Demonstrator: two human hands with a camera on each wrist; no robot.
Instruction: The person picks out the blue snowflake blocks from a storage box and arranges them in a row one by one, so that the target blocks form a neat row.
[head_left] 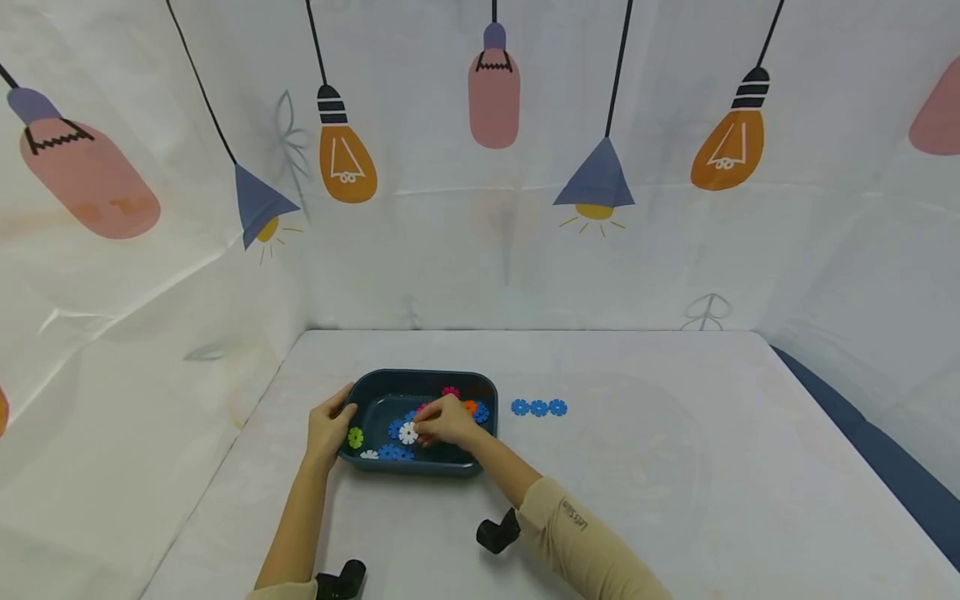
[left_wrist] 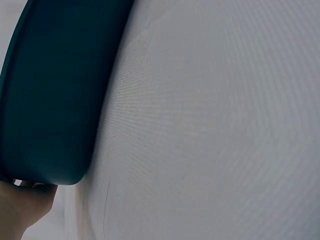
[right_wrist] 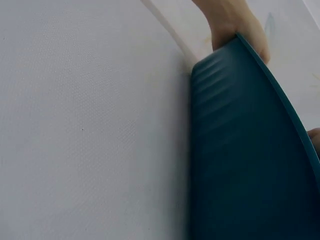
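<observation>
A dark teal tray (head_left: pixel 420 468) sits on the table with small flower-shaped discs in it. My left hand (head_left: pixel 327 423) grips the tray's left end, thumb over the rim; the left wrist view shows that hand (left_wrist: pixel 26 207) at the tray's corner. Inside the tray, my right hand (head_left: pixel 447 421) has its fingers bent down among the discs. Its fingertips are at a white disc (head_left: pixel 407 432); whether they pinch it cannot be made out. Blue discs (head_left: pixel 390 452), a green disc (head_left: pixel 356 437), an orange disc (head_left: pixel 470 407) and a pink disc (head_left: pixel 450 391) lie around.
Three blue discs (head_left: pixel 538 407) lie in a row on the white table (head_left: pixel 637 492), right of the tray. A white sheet (head_left: pixel 450 258) printed with lamps hangs behind the table. Black wrist mounts (head_left: pixel 498 532) stick out from both forearms.
</observation>
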